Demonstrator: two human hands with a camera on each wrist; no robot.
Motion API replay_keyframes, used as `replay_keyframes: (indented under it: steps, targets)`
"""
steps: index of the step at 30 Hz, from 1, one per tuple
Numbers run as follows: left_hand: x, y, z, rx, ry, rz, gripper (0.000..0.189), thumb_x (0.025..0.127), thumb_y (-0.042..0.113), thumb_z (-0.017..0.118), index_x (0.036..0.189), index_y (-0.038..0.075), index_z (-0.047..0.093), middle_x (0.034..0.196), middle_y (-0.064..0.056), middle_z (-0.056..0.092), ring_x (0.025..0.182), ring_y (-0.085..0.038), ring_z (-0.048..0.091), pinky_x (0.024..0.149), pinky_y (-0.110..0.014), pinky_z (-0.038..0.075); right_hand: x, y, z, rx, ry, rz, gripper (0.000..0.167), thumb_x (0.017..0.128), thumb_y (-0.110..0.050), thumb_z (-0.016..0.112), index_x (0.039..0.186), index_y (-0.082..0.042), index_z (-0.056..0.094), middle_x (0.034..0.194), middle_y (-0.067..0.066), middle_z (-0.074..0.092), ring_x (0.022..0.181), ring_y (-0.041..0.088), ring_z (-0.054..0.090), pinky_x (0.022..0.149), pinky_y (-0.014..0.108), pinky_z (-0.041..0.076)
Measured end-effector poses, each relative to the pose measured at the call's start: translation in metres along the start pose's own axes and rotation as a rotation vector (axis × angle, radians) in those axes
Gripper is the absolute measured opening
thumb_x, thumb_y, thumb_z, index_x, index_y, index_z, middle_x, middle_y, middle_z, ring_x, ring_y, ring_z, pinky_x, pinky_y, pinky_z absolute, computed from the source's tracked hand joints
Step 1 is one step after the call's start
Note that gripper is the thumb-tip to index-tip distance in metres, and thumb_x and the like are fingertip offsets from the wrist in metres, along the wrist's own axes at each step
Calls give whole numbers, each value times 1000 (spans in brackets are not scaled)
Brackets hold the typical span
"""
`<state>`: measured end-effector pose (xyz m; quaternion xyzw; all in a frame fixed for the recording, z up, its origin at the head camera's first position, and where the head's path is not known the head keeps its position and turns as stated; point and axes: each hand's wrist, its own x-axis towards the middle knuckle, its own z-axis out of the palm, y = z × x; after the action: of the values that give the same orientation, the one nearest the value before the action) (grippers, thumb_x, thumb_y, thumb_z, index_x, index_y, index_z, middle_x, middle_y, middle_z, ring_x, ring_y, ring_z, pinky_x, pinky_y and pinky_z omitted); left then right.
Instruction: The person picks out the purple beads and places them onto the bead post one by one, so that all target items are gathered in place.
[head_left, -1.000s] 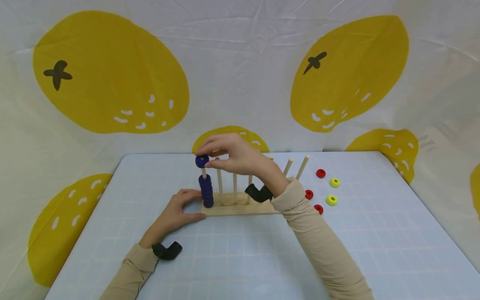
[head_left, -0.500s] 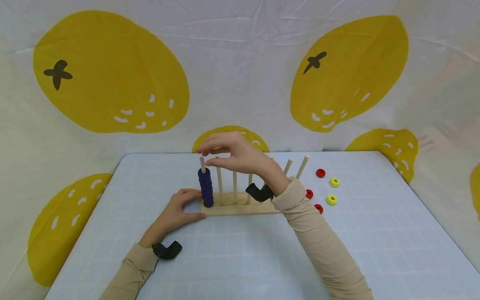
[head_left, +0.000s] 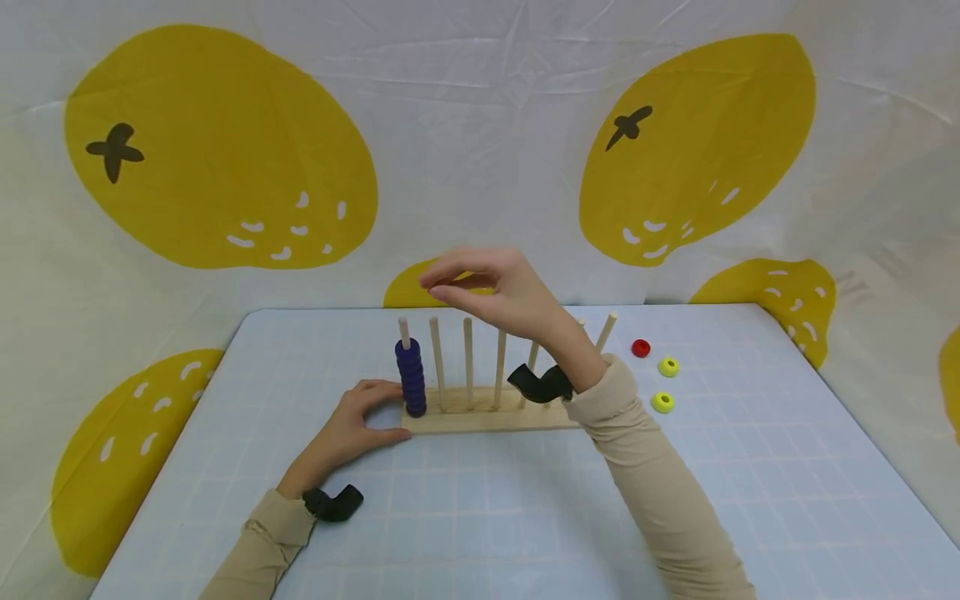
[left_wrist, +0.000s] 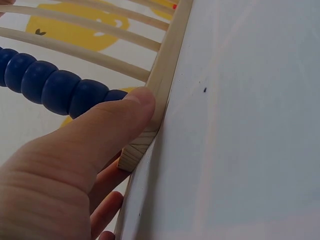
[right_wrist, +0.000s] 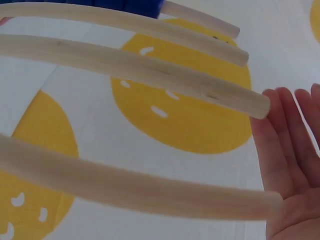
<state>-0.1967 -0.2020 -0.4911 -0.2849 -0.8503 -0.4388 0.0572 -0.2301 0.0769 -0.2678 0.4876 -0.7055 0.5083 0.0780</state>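
A wooden peg stand (head_left: 487,422) has a row of upright pegs on a long flat base. Its leftmost peg carries a stack of dark blue beads (head_left: 410,379), with the bare peg tip showing above. My left hand (head_left: 358,423) pinches the left end of the base. In the left wrist view the thumb (left_wrist: 125,112) presses the front edge beside the blue beads, with fingers behind. Above the pegs is my right hand (head_left: 506,292), holding nothing, its fingers loosely bent. In the right wrist view its fingers (right_wrist: 287,135) appear beyond the bare peg ends.
Right of the stand lie a red bead (head_left: 641,348), a yellow bead (head_left: 669,367) and a second yellow bead (head_left: 662,402) on the pale checked tabletop (head_left: 480,517). A white cloth with yellow fruit prints hangs behind the table.
My right hand has let go of a blue bead, which dropped onto the leftmost peg's stack. It then rose and moved right, its arm now hiding two red beads. The left hand stays put.
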Motion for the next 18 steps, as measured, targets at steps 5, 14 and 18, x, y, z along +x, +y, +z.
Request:
replay_keyframes:
  steps: [5,14,18]
  targets:
    - [1,1,-1,-11,-10,-7,58,70,21,92,123,14,69,125,-1,65,120,-25,51,101,-54,38,-10,-5,-16,-38,33,-11,19,91,5,67,108,1,73,108,6,72,98,16,67,84,34,57]
    - [1,0,-3,-6,-23,-10,56,72,21,91,123,15,69,125,-1,65,119,-23,51,101,-50,39,-29,-18,-43,-52,74,-26,22,89,12,66,106,1,73,109,6,71,97,23,66,83,38,57]
    - [-1,2,-7,-51,-41,-80,53,77,25,88,125,19,67,127,1,64,122,-22,51,104,-50,38,-40,-24,-53,-83,101,-36,24,85,16,67,105,4,73,107,11,71,96,24,66,84,38,56]
